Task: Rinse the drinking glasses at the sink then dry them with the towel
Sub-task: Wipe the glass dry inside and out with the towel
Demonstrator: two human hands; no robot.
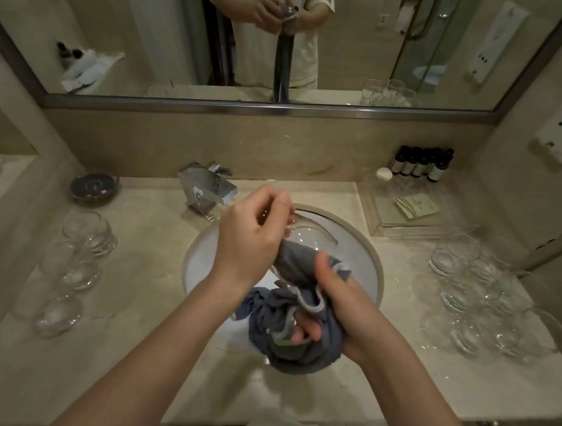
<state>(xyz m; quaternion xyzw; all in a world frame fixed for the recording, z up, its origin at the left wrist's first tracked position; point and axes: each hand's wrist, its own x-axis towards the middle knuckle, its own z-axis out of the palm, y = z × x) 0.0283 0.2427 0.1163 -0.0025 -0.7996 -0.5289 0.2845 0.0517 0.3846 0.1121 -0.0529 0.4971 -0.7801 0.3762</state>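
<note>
Left hand (254, 234): fingers curled round the rim of a clear drinking glass (308, 235), holding it tilted above the sink (367, 254).
Right hand (336, 306): fingers closed in a bunch of grey towel (296, 333), thumb pressing a fold of it against the glass wall.
Drinking glass: thin, smooth and see-through, rounded in the bowl; its lower part is wrapped in cloth, its mouth turned towards the tap (207, 186).
Towel: soft, ribbed grey fabric with a pale edging, crumpled into loose folds, hanging from the right hand over the near rim of the sink.
Sink: round white basin, glossy, set under a pale stone bench (131, 352) with faint veining.
Tap: squared, mirror-bright chrome block at the back left of the basin.
Left glasses (74, 262): a row of clear, thick-bottomed tumblers standing on the bench left of the sink.
Right glasses (485, 305): a larger cluster of the same tumblers, packed close on the bench right of the sink.
Tray (404, 220): clear plastic, rectangular, behind the right cluster, holding a pale green packet.
Bottles (420, 163): small dark cylinders with pale labels, lined up against the wall.
Dish (93, 188): dark, round, shallow, at the back left.
</note>
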